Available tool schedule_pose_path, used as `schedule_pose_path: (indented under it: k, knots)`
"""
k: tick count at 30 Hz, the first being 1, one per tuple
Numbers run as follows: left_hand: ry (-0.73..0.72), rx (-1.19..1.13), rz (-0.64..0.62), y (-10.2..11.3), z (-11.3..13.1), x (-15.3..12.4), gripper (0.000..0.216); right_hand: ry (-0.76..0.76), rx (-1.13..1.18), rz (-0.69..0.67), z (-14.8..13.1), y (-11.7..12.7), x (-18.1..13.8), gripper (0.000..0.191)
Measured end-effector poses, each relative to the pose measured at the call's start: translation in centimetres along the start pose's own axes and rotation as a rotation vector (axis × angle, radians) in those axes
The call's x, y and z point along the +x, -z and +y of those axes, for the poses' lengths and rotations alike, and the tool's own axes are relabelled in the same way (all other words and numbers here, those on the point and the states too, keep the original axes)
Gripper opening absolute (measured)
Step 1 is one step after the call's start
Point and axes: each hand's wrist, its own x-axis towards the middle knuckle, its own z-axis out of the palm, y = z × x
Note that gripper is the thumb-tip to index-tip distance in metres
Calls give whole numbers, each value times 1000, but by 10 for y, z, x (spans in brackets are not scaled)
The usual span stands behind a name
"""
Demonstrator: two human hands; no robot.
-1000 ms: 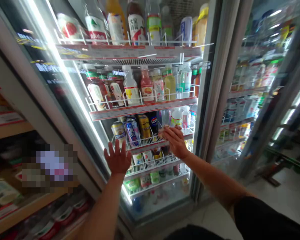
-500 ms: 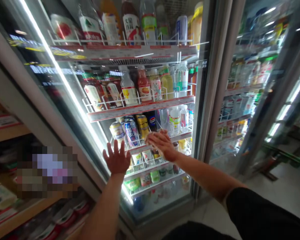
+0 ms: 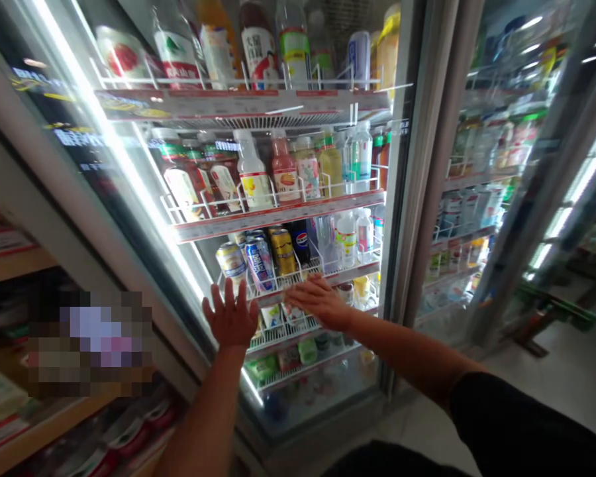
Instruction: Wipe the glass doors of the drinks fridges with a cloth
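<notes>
I face an open drinks fridge lit from inside. My left hand [image 3: 231, 319] is open, fingers spread, its palm pressed flat against the glass door [image 3: 104, 199] that swings out to the left. My right hand [image 3: 318, 301] is open too, fingers stretched flat, reaching into the fridge at the front edge of the wire shelf [image 3: 298, 278] that carries cans [image 3: 259, 264] and small bottles [image 3: 346, 240]. It holds nothing. Small cups [image 3: 275, 317] sit on the shelf just below it.
Higher shelves hold tall bottles [image 3: 287, 173] and more drinks [image 3: 258, 46]. A second fridge with a shut glass door [image 3: 487, 185] stands to the right. Wooden shelves with packaged goods [image 3: 14, 258] are at the left. Grey floor [image 3: 551, 397] lies at the lower right.
My right hand has slid left and down along the can shelf's front edge. My left hand has stayed flat on the door, and my view has shifted slightly.
</notes>
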Motion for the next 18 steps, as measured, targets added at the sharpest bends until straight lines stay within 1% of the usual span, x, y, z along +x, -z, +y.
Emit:
schedule_pose_path:
  k: [1, 2, 3, 5, 7, 8, 10, 11, 14, 16, 18]
  knots:
    - [3, 1, 3, 0, 0, 0, 73, 67, 23, -48, 0, 0, -7, 38]
    - [6, 2, 12, -1, 0, 0, 71, 102, 39, -70, 3, 2, -11, 38]
    - [9, 4, 24, -1, 0, 0, 69, 94, 45, -57, 9, 7, -11, 38]
    - [23, -1, 31, -2, 0, 0, 64, -4, 25, 58, 26, 20, -5, 41]
    - [66, -35, 4, -3, 0, 0, 59, -133, -23, 178, 42, 34, 1, 45]
    - [98, -58, -14, -3, 0, 0, 57, -188, -48, 208, 46, 39, 1, 47]
    - [153, -94, -41, -3, 0, 0, 55, -241, -79, 195, 45, 43, -11, 47]
    - [162, -98, -45, -3, 0, 0, 55, -232, -80, 165, 41, 43, -21, 45]
    - [97, -52, -22, -2, 0, 0, 59, -111, -53, 76, 31, 41, -51, 35]
    - [45, -29, 4, -2, 0, 1, 62, -68, -50, 54, 37, 48, -59, 31]
    - [45, -35, 3, -2, -1, 1, 63, -111, -78, 73, 55, 60, -56, 32]
